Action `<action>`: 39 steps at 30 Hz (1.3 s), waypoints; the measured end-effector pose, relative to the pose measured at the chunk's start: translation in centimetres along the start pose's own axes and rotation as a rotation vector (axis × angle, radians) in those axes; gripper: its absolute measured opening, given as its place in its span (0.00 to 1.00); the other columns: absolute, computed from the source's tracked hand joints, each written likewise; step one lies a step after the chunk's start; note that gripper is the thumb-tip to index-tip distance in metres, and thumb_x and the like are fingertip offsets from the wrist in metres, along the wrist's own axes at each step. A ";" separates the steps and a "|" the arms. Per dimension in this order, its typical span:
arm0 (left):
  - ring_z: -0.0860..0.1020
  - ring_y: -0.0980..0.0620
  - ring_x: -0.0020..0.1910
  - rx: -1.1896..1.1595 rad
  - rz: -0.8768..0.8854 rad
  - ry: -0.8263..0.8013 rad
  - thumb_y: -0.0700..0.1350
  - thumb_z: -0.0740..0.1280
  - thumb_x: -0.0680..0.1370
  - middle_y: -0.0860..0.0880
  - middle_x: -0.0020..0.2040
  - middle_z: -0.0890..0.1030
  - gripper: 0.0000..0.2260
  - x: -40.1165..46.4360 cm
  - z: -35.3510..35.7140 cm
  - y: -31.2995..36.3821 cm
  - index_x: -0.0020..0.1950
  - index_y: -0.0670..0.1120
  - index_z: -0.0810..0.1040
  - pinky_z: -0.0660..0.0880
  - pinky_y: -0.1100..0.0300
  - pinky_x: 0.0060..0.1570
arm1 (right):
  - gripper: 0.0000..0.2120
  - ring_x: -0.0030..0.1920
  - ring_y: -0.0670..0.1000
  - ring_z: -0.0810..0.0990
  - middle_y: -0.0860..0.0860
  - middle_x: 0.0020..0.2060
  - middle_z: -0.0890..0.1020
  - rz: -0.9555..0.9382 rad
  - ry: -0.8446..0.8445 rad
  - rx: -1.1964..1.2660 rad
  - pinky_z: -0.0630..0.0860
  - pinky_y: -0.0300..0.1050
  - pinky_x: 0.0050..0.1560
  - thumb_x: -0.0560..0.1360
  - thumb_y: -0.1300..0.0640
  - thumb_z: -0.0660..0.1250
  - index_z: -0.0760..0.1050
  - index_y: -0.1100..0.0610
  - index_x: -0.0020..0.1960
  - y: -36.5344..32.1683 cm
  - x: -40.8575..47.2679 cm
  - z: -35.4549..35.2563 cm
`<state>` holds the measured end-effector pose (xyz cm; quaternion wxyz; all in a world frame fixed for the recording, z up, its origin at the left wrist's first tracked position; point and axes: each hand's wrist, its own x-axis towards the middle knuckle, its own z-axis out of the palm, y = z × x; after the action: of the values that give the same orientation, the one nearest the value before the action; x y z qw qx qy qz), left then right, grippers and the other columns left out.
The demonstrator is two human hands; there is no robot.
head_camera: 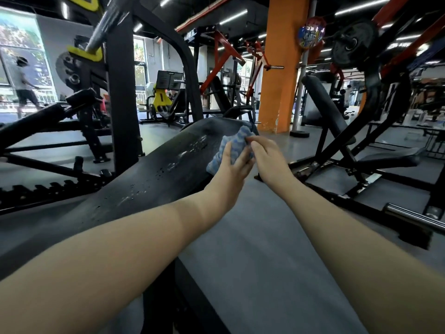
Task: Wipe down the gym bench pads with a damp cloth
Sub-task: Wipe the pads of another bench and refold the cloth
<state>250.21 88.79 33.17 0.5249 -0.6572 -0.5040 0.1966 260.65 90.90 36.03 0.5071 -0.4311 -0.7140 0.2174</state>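
A long black bench pad (154, 174) runs from the lower left up toward the middle of the view, with wet streaks and droplets along its top. Near its far end lies a blue and white cloth (234, 139), bunched up on the pad's right side. My left hand (232, 165) grips the cloth from below, fingers spread over it. My right hand (265, 153) pinches the cloth's upper right part with fingertips. Both forearms reach forward from the bottom of the view.
A black rack upright (121, 88) with a steel bar (101, 30) stands left of the pad. Another inclined bench (325, 104) and its frame sit to the right, by an orange pillar (281, 68). A loaded weight plate (351, 44) hangs upper right. Grey floor (252, 225) lies beneath my arms. A person (24, 85) walks far left.
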 end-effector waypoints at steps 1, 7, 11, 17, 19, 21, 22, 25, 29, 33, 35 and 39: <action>0.39 0.35 0.74 0.003 0.001 0.002 0.53 0.53 0.81 0.41 0.77 0.42 0.28 -0.8 0.3 0.2 0.77 0.42 0.49 0.46 0.32 0.66 | 0.16 0.59 0.44 0.70 0.52 0.62 0.73 -0.014 0.004 -0.017 0.66 0.35 0.61 0.82 0.58 0.52 0.73 0.57 0.65 0.3 -0.4 0.5; 0.37 0.37 0.74 -0.020 -0.022 0.009 0.53 0.54 0.81 0.42 0.77 0.40 0.29 -5.2 2.1 0.8 0.77 0.42 0.47 0.46 0.34 0.68 | 0.17 0.63 0.42 0.64 0.54 0.66 0.68 -0.023 0.041 0.106 0.58 0.26 0.61 0.82 0.60 0.52 0.69 0.59 0.69 0.5 -4.8 4.2; 0.37 0.38 0.74 -0.045 -0.023 0.003 0.53 0.52 0.81 0.41 0.77 0.38 0.29 -8.4 2.8 0.9 0.77 0.43 0.46 0.47 0.36 0.69 | 0.19 0.70 0.40 0.55 0.53 0.75 0.56 -0.020 0.007 0.173 0.51 0.18 0.59 0.83 0.59 0.50 0.62 0.55 0.74 0.5 -8.0 7.2; 0.35 0.38 0.74 -0.049 0.076 -0.162 0.51 0.54 0.81 0.42 0.76 0.36 0.31 -13.5 3.3 1.0 0.76 0.44 0.39 0.46 0.37 0.69 | 0.21 0.75 0.43 0.49 0.51 0.76 0.50 -0.002 -0.032 0.297 0.51 0.26 0.65 0.83 0.57 0.50 0.58 0.53 0.75 -0.5 -12.4 11.4; 0.36 0.38 0.74 -0.102 0.075 -0.165 0.48 0.54 0.81 0.42 0.76 0.37 0.30 -15.5 3.9 1.1 0.76 0.43 0.39 0.44 0.38 0.69 | 0.21 0.73 0.39 0.49 0.49 0.76 0.50 0.006 -0.061 0.322 0.51 0.21 0.63 0.82 0.57 0.50 0.59 0.52 0.75 -1.1 -13.9 12.5; 0.38 0.39 0.74 -0.148 0.038 -0.151 0.47 0.54 0.81 0.43 0.77 0.40 0.28 -17.4 5.2 1.4 0.77 0.44 0.44 0.44 0.37 0.69 | 0.20 0.73 0.41 0.52 0.49 0.76 0.52 -0.006 -0.077 0.295 0.55 0.29 0.68 0.82 0.59 0.51 0.62 0.51 0.74 -1.6 -15.5 13.5; 0.38 0.39 0.74 -0.149 0.028 -0.150 0.47 0.54 0.81 0.43 0.77 0.41 0.27 -18.5 5.9 1.6 0.77 0.45 0.47 0.43 0.36 0.68 | 0.19 0.72 0.42 0.57 0.48 0.74 0.56 -0.002 -0.073 0.288 0.58 0.33 0.69 0.82 0.59 0.52 0.66 0.51 0.72 -1.7 -16.1 13.8; 0.36 0.38 0.73 -0.155 0.080 -0.182 0.48 0.56 0.80 0.45 0.77 0.39 0.23 -21.9 7.7 2.0 0.76 0.50 0.57 0.37 0.33 0.63 | 0.14 0.57 0.41 0.71 0.49 0.62 0.68 0.024 -0.011 0.270 0.67 0.31 0.62 0.80 0.62 0.56 0.75 0.55 0.61 -2.3 -17.3 14.2; 0.59 0.41 0.74 -0.208 0.069 -0.097 0.53 0.68 0.69 0.49 0.75 0.63 0.18 -27.2 8.7 1.4 0.59 0.57 0.79 0.61 0.35 0.65 | 0.15 0.58 0.50 0.73 0.55 0.62 0.69 0.108 -0.008 0.186 0.69 0.44 0.63 0.79 0.63 0.58 0.72 0.58 0.64 -2.5 -18.6 15.7; 0.57 0.40 0.74 -0.189 0.070 -0.096 0.53 0.65 0.72 0.49 0.76 0.60 0.19 -31.8 10.3 2.2 0.64 0.56 0.75 0.61 0.35 0.65 | 0.21 0.70 0.52 0.65 0.54 0.72 0.60 0.149 -0.061 0.289 0.62 0.37 0.64 0.80 0.60 0.56 0.62 0.54 0.73 -3.3 -20.7 17.8; 0.59 0.39 0.73 -0.192 0.044 -0.103 0.53 0.67 0.71 0.49 0.74 0.64 0.19 -33.7 10.5 2.4 0.62 0.55 0.77 0.63 0.35 0.64 | 0.23 0.74 0.51 0.59 0.54 0.75 0.56 0.156 -0.083 0.367 0.59 0.41 0.69 0.81 0.60 0.55 0.58 0.52 0.75 -3.4 -21.5 18.7; 0.70 0.40 0.68 -0.229 0.008 -0.071 0.51 0.74 0.64 0.48 0.66 0.76 0.16 -35.5 10.4 3.1 0.51 0.52 0.84 0.68 0.34 0.59 | 0.24 0.76 0.46 0.51 0.49 0.76 0.53 0.104 -0.162 0.403 0.50 0.38 0.71 0.82 0.57 0.52 0.50 0.50 0.77 -3.1 -22.3 19.7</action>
<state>228.74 63.22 16.93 0.4272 -0.7075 -0.5389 0.1630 243.98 73.12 18.68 0.5122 -0.3383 -0.6714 0.4152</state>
